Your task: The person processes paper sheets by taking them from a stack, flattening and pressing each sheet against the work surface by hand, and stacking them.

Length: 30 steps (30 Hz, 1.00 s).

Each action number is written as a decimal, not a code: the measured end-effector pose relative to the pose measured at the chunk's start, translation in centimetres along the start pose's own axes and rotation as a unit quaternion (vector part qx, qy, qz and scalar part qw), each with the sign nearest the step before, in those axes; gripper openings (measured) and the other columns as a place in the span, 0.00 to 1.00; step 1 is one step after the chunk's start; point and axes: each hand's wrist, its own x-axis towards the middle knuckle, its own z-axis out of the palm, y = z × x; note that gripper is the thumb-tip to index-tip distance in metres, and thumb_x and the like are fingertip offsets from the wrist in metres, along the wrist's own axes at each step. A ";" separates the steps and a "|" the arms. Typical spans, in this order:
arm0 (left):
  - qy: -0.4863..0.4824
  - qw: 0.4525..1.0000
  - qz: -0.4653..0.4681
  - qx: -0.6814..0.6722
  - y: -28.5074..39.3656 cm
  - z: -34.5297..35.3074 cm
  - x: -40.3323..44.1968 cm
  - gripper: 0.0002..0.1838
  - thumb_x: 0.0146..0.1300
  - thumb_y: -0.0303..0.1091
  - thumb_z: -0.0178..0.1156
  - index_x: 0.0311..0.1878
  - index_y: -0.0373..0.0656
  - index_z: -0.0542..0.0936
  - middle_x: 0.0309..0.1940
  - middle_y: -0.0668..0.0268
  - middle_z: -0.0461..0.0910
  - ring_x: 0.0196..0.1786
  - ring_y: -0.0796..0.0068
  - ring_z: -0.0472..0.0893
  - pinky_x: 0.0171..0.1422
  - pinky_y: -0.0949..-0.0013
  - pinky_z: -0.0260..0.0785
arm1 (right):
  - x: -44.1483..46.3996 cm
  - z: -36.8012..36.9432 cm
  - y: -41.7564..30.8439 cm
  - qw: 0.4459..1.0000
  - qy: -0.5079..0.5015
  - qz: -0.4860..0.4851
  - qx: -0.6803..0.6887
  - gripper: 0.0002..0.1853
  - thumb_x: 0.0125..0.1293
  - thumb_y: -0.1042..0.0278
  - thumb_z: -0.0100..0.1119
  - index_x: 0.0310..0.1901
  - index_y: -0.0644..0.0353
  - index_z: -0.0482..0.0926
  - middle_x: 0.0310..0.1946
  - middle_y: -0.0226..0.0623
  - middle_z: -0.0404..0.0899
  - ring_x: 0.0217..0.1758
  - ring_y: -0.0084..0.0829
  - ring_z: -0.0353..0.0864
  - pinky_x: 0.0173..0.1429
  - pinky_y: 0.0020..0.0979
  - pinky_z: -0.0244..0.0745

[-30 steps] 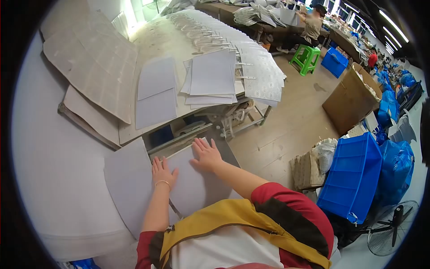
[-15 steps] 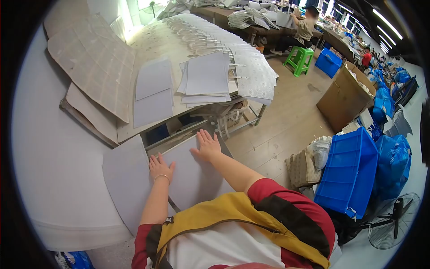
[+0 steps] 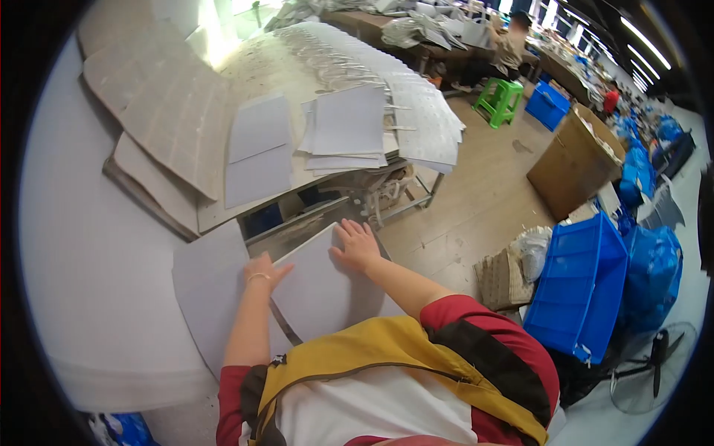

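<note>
A white sheet (image 3: 320, 286) lies in front of me, at the near side of the table. My right hand (image 3: 355, 245) rests on its far right part, palm down with fingers spread. At the sheet's left edge is my left hand (image 3: 265, 272), a band round its wrist. Its thumb points out over the sheet, apart from the other fingers, which are partly hidden and blurred. Another white sheet (image 3: 208, 286) lies under and left of my left hand. Both sheets look stiff and smooth; their thickness is hard to tell.
Beyond my hands a table (image 3: 212, 215) holds stacked white sheets (image 3: 349, 123) and a long fanned row of pale pieces (image 3: 424, 111). Tan boards (image 3: 156, 104) lean left. To the right are a blue crate (image 3: 576, 286), a cardboard box (image 3: 573, 163) and a fan (image 3: 656, 364). A person (image 3: 509, 48) sits farther back.
My left hand has drawn its fingers in and its thumb now extends to the right over the sheet's edge. The right hand has shifted slightly right and down, still flat.
</note>
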 end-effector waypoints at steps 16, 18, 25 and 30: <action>0.343 0.800 0.198 -0.451 -5.6 -10.4 -0.2 0.17 0.67 0.27 0.55 0.24 0.39 0.60 0.22 0.74 0.53 0.28 0.80 0.54 0.31 0.73 0.50 | -5.9 -2.7 5.5 0.799 -0.156 -0.013 0.581 0.09 0.65 0.66 0.63 0.41 0.62 0.84 0.34 0.29 0.84 0.41 0.18 0.77 0.50 0.26 0.73; 0.373 0.839 0.110 -0.381 -6.1 -11.7 0.5 0.14 0.69 0.32 0.55 0.28 0.35 0.69 0.25 0.73 0.67 0.31 0.81 0.64 0.37 0.75 0.60 | -3.9 -3.1 6.4 0.797 -0.129 -0.016 0.590 0.09 0.65 0.67 0.63 0.42 0.61 0.84 0.35 0.26 0.84 0.39 0.16 0.76 0.49 0.24 0.73; 0.353 0.734 0.152 -0.559 -5.4 -10.4 2.1 0.30 0.73 0.41 0.51 0.73 0.38 0.60 0.69 0.59 0.65 0.66 0.64 0.69 0.70 0.65 0.58 | 4.8 -9.1 10.7 0.754 -0.081 0.141 0.636 0.09 0.64 0.70 0.64 0.44 0.60 0.83 0.35 0.28 0.84 0.36 0.19 0.80 0.41 0.25 0.76; 0.328 0.897 -0.080 -0.285 -10.7 -3.2 -2.6 0.30 0.71 0.41 0.54 0.72 0.41 0.62 0.71 0.55 0.63 0.69 0.57 0.67 0.72 0.61 0.57 | 12.9 -8.9 14.0 0.696 0.031 0.168 0.697 0.12 0.63 0.71 0.63 0.46 0.65 0.81 0.37 0.35 0.83 0.37 0.27 0.82 0.42 0.29 0.77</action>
